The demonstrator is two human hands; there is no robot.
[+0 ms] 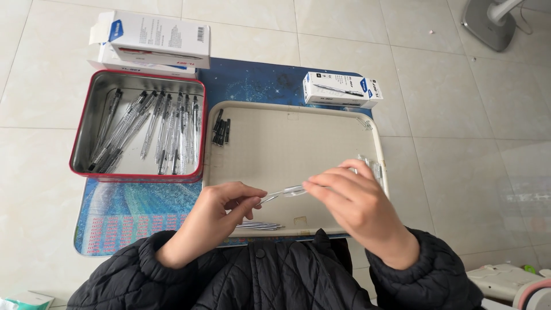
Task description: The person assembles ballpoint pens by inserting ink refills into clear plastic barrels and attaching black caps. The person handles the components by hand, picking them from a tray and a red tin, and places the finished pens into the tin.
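At the far left a red-rimmed metal tin (86, 123) sat on a blue patterned mat (123, 215), holding a loose spread of assembled clear pens (152, 129) lying mostly lengthwise, near to far. Just beyond the tin's far edge stood two stacked white-and-blue cartons (155, 39), the upper one with its end flap open. To the right of the tin, and just beside it, lay a shallow cream tray (275, 143). Its far left corner held a small cluster of short black pen parts (221, 131), its near edge a thin bundle of refills (258, 226), and its right rim some clear plastic pieces (373, 167). The middle of the tray was bare, giving the hands open room. A smaller white-and-blue pen box (341, 89) rested on the mat past the tray's far right corner. The mat's left edge curved onto pale floor tiles, and the foot of a grey fan stand (488, 23) stood far to the right, well apart.

The left hand (215, 215) hovered over the tray's near left part, fingers curled, pinching the left end of a clear pen barrel (284, 192) between thumb and forefinger. The right hand (356, 204) came in from the right, palm down, its fingertips closed on the barrel's right end. The barrel hung nearly level above the tray's near half, between the two hands. Both wrists came out of black quilted sleeves (425, 275).
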